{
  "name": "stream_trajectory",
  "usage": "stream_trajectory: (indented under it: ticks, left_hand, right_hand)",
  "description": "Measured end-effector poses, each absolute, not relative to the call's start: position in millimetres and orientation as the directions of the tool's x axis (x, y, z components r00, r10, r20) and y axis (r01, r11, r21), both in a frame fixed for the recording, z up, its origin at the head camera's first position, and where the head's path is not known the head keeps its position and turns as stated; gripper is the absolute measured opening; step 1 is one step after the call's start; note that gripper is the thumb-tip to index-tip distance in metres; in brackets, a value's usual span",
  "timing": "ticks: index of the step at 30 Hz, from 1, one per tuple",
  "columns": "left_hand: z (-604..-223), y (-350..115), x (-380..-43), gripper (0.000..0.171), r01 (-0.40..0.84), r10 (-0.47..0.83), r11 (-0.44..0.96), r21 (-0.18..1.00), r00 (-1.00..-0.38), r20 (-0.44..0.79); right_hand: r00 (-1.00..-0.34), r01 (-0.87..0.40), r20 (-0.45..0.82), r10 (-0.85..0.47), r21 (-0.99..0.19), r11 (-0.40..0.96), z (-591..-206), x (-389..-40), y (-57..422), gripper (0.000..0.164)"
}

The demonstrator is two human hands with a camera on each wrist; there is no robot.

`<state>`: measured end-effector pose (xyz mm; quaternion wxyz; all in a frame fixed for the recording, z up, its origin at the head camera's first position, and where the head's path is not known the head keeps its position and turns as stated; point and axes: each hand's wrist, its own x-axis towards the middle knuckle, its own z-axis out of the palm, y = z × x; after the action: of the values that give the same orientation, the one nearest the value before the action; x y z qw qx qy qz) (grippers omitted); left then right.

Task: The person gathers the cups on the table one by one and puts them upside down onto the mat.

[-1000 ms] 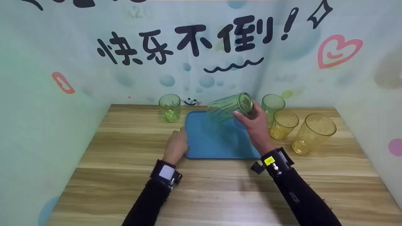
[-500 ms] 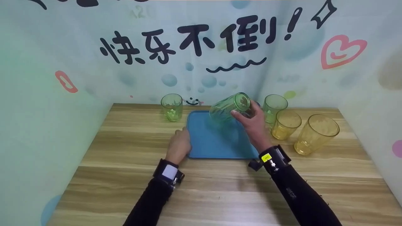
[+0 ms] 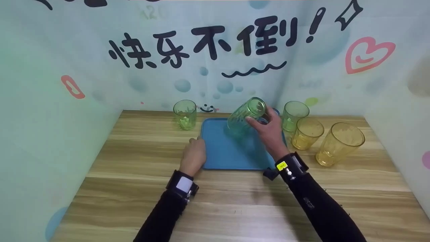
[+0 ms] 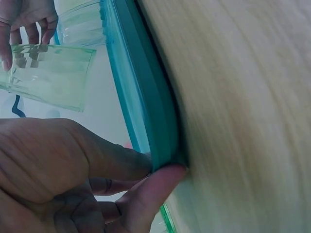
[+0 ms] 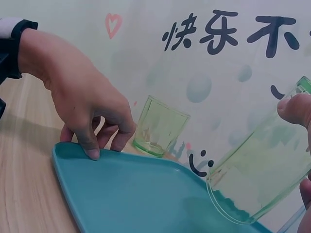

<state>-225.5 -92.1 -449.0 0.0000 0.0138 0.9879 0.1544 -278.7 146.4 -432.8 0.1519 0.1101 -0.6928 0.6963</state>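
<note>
My right hand (image 3: 267, 131) grips a tall clear green glass (image 3: 242, 116) near its base. The glass hangs tilted over the back of the blue tray (image 3: 231, 154), base up to the right and mouth down to the left. At the tray's left edge, my left hand (image 3: 194, 154) pinches the rim; in the left wrist view its thumb (image 4: 121, 160) lies on the rim with a finger against the underside. Behind my right hand, a blue glass (image 4: 80, 26) is partly hidden.
A short green glass (image 3: 185, 115) stands behind the tray's left side. To the right of the tray are another green glass (image 3: 295, 116), a short amber glass (image 3: 307, 133) and a taller amber glass (image 3: 340, 144). A printed cloth wall (image 3: 151, 87) borders the wooden table (image 3: 134, 198).
The green glass has turned from nearly level to a steeper slant, its mouth lower and base higher. My left hand keeps its place at the tray's edge.
</note>
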Motion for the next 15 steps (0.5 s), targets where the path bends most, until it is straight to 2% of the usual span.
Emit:
stream_trajectory:
  ticks: [15]
  left_hand:
    - [-450,-93,-225,0.027,0.021,0.022,0.947,0.319,-1.000,0.000]
  right_hand:
    - [-0.948,-0.290,0.313,0.052,-0.921,0.259,-425,-283,135,0.068]
